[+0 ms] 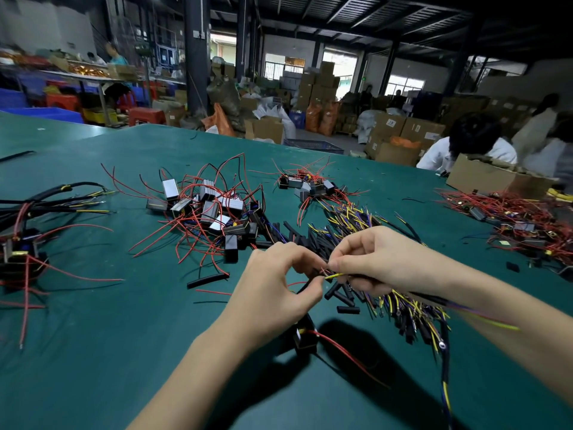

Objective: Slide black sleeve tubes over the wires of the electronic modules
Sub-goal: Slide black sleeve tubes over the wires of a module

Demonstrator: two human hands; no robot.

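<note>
My left hand (273,283) and my right hand (375,262) meet above the green table (124,352), fingertips almost touching. My right hand pinches a yellow-green wire (335,276) whose tip points left. My left hand pinches thin red wire ends and a black sleeve tube (305,287) right beside that tip. A black module (305,335) with a red lead hangs just under my left hand. Loose black sleeve tubes (341,297) lie under my hands. A pile of modules with red wires (214,212) sits further back.
A bundle of yellow and purple wires (412,308) lies under my right forearm. Sleeved assemblies (21,249) rest at the left edge. Another module heap (521,225) and a cardboard box (490,175) stand far right, where another person works. One single tube (207,280) lies left of my left hand.
</note>
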